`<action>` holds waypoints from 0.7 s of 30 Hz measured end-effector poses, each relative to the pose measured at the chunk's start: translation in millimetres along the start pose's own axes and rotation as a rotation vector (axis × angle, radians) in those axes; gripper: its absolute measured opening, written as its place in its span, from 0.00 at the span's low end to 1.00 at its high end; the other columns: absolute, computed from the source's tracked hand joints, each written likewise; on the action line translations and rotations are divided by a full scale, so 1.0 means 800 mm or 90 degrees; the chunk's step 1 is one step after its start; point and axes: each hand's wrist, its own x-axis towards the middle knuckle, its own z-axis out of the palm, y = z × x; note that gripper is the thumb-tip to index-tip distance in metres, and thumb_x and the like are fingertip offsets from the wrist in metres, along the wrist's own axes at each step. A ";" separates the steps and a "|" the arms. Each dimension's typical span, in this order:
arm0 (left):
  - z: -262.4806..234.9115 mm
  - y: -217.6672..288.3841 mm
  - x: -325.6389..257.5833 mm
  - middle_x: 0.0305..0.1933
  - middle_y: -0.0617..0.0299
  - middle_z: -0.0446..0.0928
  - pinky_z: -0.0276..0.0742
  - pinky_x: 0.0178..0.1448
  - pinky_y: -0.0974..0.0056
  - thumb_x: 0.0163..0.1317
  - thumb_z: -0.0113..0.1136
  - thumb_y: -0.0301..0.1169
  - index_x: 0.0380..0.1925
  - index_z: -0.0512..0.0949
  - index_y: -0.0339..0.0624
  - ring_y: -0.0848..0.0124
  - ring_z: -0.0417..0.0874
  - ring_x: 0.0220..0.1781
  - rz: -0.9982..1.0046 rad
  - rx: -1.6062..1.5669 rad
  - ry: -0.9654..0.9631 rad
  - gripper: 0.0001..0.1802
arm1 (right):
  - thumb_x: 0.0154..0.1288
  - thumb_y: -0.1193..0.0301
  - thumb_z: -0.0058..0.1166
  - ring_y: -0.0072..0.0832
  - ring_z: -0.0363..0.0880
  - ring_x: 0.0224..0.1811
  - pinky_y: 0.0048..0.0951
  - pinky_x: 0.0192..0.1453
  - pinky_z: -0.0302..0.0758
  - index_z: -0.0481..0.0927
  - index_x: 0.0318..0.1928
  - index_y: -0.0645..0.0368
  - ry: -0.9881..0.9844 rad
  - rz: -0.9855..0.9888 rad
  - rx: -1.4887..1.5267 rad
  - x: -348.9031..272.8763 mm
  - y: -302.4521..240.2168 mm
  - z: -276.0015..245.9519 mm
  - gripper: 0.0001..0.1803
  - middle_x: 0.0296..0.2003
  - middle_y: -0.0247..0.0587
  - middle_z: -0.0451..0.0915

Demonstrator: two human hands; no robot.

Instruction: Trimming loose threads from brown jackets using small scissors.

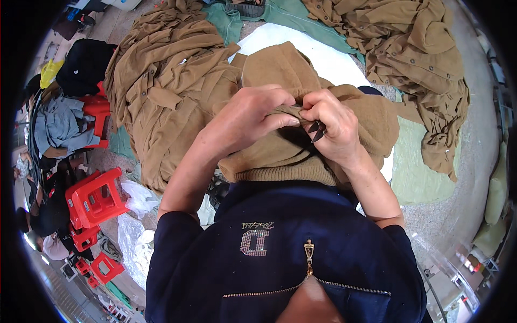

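A tan knitted garment (280,70) with a ribbed hem lies bunched on my lap. My left hand (245,116) pinches a fold of it at the middle. My right hand (334,126) grips the same fold from the other side and holds a small dark tool, possibly thread snips (316,131), whose points show between the fingers. The two hands touch each other over the fabric. My dark blue zipped top fills the lower part of the view.
A heap of tan garments (167,91) lies to my left and another heap (425,59) to my right, on green sheeting (420,172) and a white sheet (328,59). Red plastic stools (94,199) stand at left, near dark clothes and clear plastic bags (134,237).
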 end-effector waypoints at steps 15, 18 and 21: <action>0.056 -0.018 0.021 0.21 0.58 0.68 0.69 0.26 0.59 0.47 0.68 0.27 0.21 0.72 0.41 0.61 0.73 0.22 0.237 0.303 0.261 0.11 | 0.46 0.88 0.59 0.32 0.79 0.29 0.29 0.30 0.75 0.74 0.34 0.62 0.155 0.146 0.087 0.001 0.005 0.006 0.14 0.33 0.42 0.78; 0.065 -0.043 0.028 0.20 0.61 0.68 0.67 0.27 0.61 0.47 0.66 0.29 0.18 0.70 0.45 0.63 0.73 0.22 0.197 0.418 0.360 0.12 | 0.47 0.87 0.58 0.36 0.80 0.32 0.31 0.32 0.76 0.75 0.37 0.62 0.068 0.155 -0.048 -0.001 0.004 0.001 0.14 0.36 0.43 0.78; 0.072 -0.059 0.033 0.19 0.64 0.68 0.65 0.27 0.62 0.48 0.64 0.29 0.16 0.69 0.48 0.66 0.73 0.22 0.123 0.489 0.395 0.12 | 0.49 0.86 0.56 0.41 0.80 0.34 0.34 0.34 0.77 0.76 0.39 0.61 0.003 0.161 -0.112 -0.011 0.012 -0.004 0.15 0.40 0.43 0.76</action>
